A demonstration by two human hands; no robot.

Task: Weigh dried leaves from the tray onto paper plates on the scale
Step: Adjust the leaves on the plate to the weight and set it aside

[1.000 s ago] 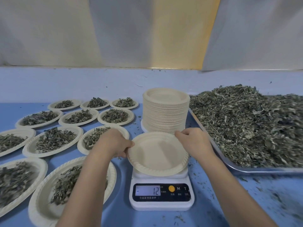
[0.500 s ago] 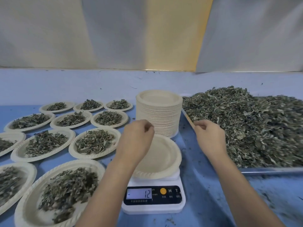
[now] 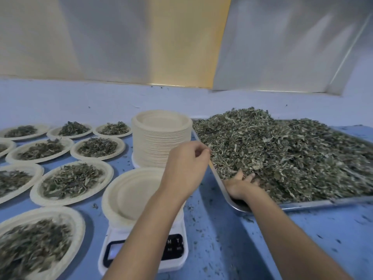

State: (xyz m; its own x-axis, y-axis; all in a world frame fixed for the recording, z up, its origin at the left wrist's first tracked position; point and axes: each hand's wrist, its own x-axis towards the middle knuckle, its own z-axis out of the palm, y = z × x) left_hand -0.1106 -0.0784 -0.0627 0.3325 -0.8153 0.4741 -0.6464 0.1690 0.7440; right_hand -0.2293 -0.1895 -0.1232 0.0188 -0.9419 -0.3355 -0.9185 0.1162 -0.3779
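- Done so far, by the look of it: at least nine filled plates cover the left half of the tabletop, each carrying a small pile of leaves.
- The portion in hand has barely begun. A fresh paper plate sits bare on the scale, near the front edge at about the middle of the tabletop, with no leaf in it yet.
- The scale's readout is mostly hidden behind the left forearm, so I cannot read it.
- The right hand is down in the near left corner of the tray. Its fingers are stretched out and pushed into the foot of the dried leaves, and it has not closed on a handful.
- The left hand hangs over the gap between the bare plate and the tray's left rim. Its fingers are loosely curled, and I can see nothing in them.
- Left for this plate, I'd judge: lift a handful across, drop it in, trim to weight, and move the plate aside.
- Beyond that, plenty remains. The tray on the right side is heaped high, and a tall stack of plates waits behind the scale.
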